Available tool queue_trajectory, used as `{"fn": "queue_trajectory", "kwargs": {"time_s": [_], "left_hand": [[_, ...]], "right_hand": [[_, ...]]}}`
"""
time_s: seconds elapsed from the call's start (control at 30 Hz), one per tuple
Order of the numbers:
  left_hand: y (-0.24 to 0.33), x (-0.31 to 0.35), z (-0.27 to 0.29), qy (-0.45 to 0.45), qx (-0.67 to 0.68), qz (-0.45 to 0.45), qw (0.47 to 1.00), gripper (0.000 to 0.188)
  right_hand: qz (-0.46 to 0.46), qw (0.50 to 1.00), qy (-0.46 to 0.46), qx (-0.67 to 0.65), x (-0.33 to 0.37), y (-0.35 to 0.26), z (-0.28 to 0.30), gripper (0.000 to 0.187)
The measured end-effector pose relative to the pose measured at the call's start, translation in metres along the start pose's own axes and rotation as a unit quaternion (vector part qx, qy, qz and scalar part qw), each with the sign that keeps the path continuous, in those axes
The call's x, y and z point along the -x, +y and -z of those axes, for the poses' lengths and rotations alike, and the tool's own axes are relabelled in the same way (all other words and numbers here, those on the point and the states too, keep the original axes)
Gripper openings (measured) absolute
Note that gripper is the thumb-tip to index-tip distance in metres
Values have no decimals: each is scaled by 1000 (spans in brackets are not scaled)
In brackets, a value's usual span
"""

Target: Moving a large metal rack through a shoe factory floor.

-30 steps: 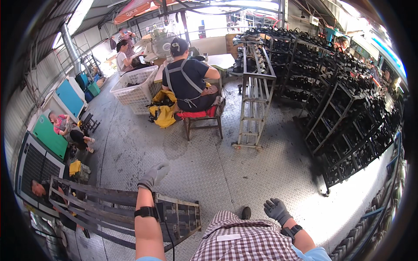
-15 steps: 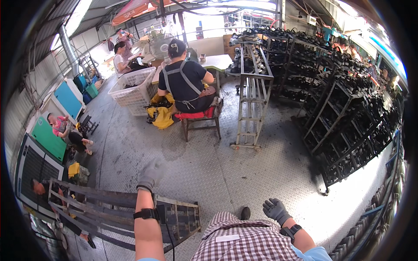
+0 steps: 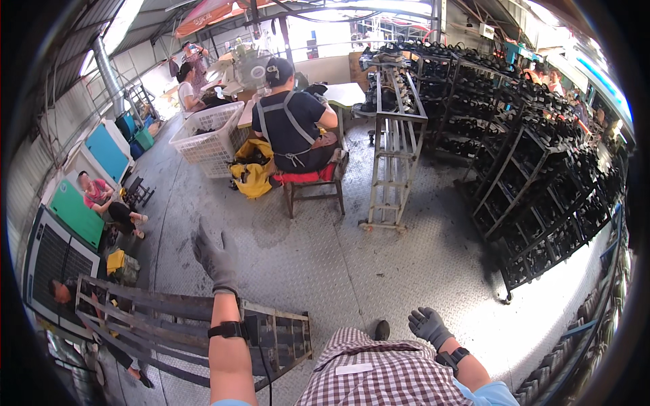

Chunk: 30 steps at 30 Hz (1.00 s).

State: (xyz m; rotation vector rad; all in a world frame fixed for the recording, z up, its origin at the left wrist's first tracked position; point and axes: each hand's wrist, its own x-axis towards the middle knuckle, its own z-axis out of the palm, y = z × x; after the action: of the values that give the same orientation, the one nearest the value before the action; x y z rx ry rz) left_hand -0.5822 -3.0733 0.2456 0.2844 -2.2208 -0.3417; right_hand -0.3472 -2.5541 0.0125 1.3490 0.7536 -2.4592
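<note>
My left hand (image 3: 217, 259), in a grey glove, is stretched forward over the metal floor with its fingers apart and nothing in it. Below it, and partly behind my forearm, stands a metal rack (image 3: 152, 306) with long slats. Off to the right of my checked apron (image 3: 379, 372), my right hand (image 3: 430, 326) wears a grey glove too; its fingers are spread and it holds nothing. A dark strap band sits on each wrist. The tip of a dark shoe (image 3: 382, 330) shows past the apron.
Ahead, a person (image 3: 292, 125) sits on a wooden chair (image 3: 315, 191) beside a white basket (image 3: 203, 145) and a yellow bag (image 3: 254, 179). A narrow metal rack (image 3: 391, 169) stands right of them. Racks loaded with black sandals (image 3: 535, 176) line the right. Other people sit at left.
My left hand has turned and its fingers now point up and left, apart. My right hand has stayed put. The seated person ahead has lifted a dark item.
</note>
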Motion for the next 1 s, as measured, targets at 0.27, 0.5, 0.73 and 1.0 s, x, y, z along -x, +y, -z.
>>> {"fn": "queue_trajectory", "kwargs": {"time_s": [0.27,0.5,0.73,1.0], "left_hand": [[-23,2,-18,8,4,-24,1000,54],[-71,35,-56,-573,65,-28,817,44],[-45,31,-32,-525,217,143,810,44],[-27,26,-17,-579,211,158,772,41]], "right_hand": [[-5,1000,9,-6,0,1,0,46],[3,1000,11,-23,3,2,-1,40],[6,1000,24,-10,3,1,-1,41],[5,1000,7,-13,4,0,-2,42]]}}
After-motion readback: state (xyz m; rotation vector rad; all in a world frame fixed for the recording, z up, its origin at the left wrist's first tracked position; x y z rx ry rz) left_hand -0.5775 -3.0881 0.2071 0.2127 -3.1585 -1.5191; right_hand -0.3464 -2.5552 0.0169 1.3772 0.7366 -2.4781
